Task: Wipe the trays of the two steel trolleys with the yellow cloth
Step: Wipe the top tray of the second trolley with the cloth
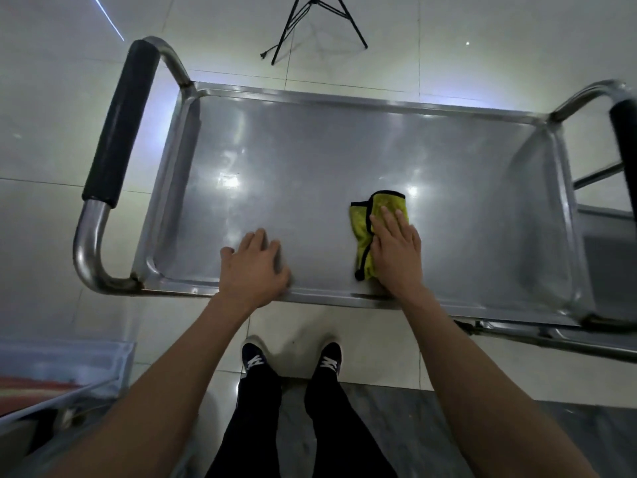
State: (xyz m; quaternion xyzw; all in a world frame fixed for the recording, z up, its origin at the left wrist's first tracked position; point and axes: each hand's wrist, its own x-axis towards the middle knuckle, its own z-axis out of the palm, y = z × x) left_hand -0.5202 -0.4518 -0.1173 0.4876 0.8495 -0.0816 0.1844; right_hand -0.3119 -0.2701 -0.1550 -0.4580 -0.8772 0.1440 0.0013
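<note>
The yellow cloth [370, 232], folded and edged in black, lies on the top tray [310, 174] of a steel trolley, right of the middle and toward the near rim. The right hand [396, 251] presses flat on it, fingers straight and together, pointing away from the person; the palm covers the cloth's right half, while the left part and the far corner show beyond the fingers. Nothing is gripped: the hand is spread over the fabric, not closed round it.

The left hand [253, 267] rests on the same tray just inside the near rim, left of the cloth and apart from it. Its fingers are loosely bent, tips on the steel, thumb out to the left, and it holds nothing.

The tray is a shallow steel pan with rounded corners and a raised lip, and ceiling lights glint on its surface. At its left end a bent steel handle [117, 132] with a black grip stands out; a second black-gripped handle [624, 146] shows at the right end. Past that end, part of a second trolley [606, 232] is visible at the frame's edge.

Below the near rim stand the person's dark trousers and dark shoes [255, 357] on pale floor tiles. A black tripod [310, 25] stands on the floor beyond the tray. A clear plastic bin [69, 360] sits at lower left.
</note>
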